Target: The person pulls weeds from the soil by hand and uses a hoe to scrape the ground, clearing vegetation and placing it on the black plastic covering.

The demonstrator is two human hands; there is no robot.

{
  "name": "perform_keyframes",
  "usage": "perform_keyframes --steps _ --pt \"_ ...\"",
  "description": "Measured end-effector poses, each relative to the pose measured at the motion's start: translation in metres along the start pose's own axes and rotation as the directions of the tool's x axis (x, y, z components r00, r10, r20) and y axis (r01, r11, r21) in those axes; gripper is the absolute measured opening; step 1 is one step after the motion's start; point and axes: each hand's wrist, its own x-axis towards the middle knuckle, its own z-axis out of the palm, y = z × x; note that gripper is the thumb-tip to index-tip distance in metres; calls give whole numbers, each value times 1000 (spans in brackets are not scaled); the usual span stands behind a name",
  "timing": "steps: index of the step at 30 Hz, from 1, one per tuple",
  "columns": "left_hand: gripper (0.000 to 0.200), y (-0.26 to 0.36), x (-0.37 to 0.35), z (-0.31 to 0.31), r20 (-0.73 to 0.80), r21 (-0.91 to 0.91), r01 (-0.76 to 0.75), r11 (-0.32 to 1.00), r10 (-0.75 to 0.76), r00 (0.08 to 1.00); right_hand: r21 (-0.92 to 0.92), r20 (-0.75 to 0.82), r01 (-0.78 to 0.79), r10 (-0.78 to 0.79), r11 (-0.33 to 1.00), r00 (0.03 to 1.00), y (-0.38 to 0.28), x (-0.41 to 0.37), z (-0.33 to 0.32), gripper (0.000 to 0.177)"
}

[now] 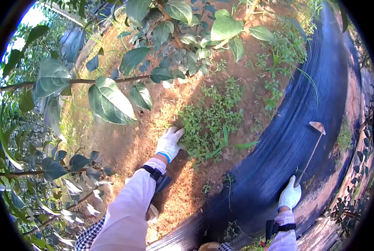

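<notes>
My left hand point(169, 143), in a white glove with a blue cuff, reaches down to the soil at the left edge of a low patch of green weeds point(214, 119). Its visible fingers are somewhat apart, and the fingertips are partly lost against the ground and leaves. On the right, my right hand point(290, 195), also gloved in white, is closed around the handle of a small hand hoe point(312, 155). The hoe points up and away over black ground sheeting point(275, 154), its metal blade at the far end.
A leafy branch point(107, 80) crosses the upper left close to the camera, with more foliage point(55, 169) below it. Bare reddish soil point(115, 142) surrounds the weeds. Taller grass point(279, 62) grows along the sheeting's edge.
</notes>
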Motion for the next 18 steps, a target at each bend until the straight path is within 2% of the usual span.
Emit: perform_keyframes --steps 1,5,6,7,8,9,10,12,13,14,15,16,18 --pt "49 0 -1 -2 20 12 -40 999 40 999 70 24 -14 12 997 1000 5 3 4 52" --pt "31 1 6 6 -17 113 -55 992 57 998 81 42 -5 2 997 999 -2 -3 -3 54" --pt "29 -1 5 12 -116 -274 72 959 -107 987 42 34 -7 5 999 999 -4 -4 -5 54" --pt "26 -8 1 24 -141 -628 141 766 -290 947 2 26 -10 10 1000 1000 -6 -2 -6 55" --pt "24 -17 -3 35 -85 -881 147 449 -456 886 -40 20 -20 21 999 1000 -4 -2 -5 55" --pt "23 -28 -11 33 -168 -931 11 365 -456 874 31 18 -6 6 1000 1000 2 0 -2 55" --pt "28 -38 -19 40 -2 -978 115 173 -562 827 25 24 -12 12 1000 1000 9 0 0 55" --pt "40 -51 -22 51 3 -748 171 641 -253 967 29 31 -5 4 1000 1000 12 5 4 55" --pt "47 -10 -22 18 -23 -521 251 816 -307 951 61 57 -21 18 998 998 3 0 -2 55" --pt "54 42 -17 -16 -62 -252 325 912 -350 935 49 50 -30 27 998 998 3 1 -1 55" --pt "61 53 -7 -13 41 -63 251 966 -249 968 34 42 -37 36 999 998 4 1 1 55" --pt "56 56 -3 -2 12 -25 137 990 -137 991 18 35 -44 43 999 998 5 2 2 55" --pt "49 52 -4 10 73 -25 74 997 -72 995 42 19 -17 16 999 1000 8 1 1 55"
